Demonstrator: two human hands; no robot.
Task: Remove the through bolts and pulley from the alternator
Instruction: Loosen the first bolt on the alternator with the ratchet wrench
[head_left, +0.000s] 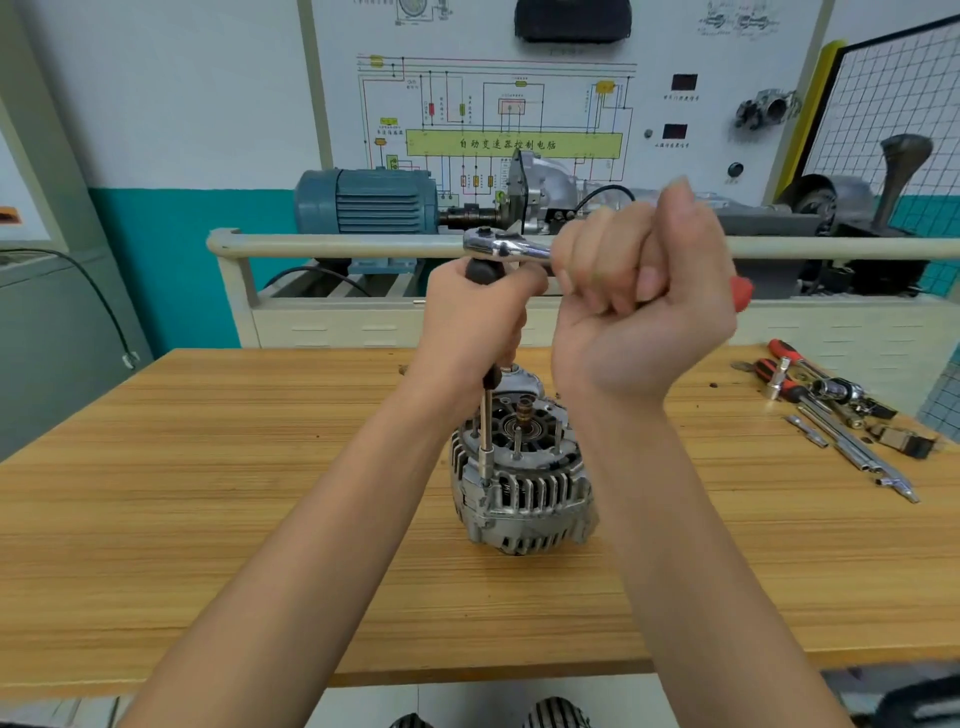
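A silver alternator (522, 483) stands on end in the middle of the wooden table (208, 493), its shaft pointing up. A long extension bar (485, 436) runs straight down to a through bolt at the alternator's left rim. My left hand (475, 332) grips the bar's black upper part. On top of the bar sits a chrome ratchet wrench (501, 245), its handle lying to the right. My right hand (647, 301) is wrapped round that handle, whose red end (742, 291) sticks out past the fist. The pulley is hidden under the alternator.
Loose tools (831, 410) lie at the table's right side: red-handled ratchets, sockets, extension bars. Behind the table stands a training rig with a rail (337, 244), a blue motor (363, 200) and a wiring-diagram board (514, 119). A black cable (98, 296) hangs at left.
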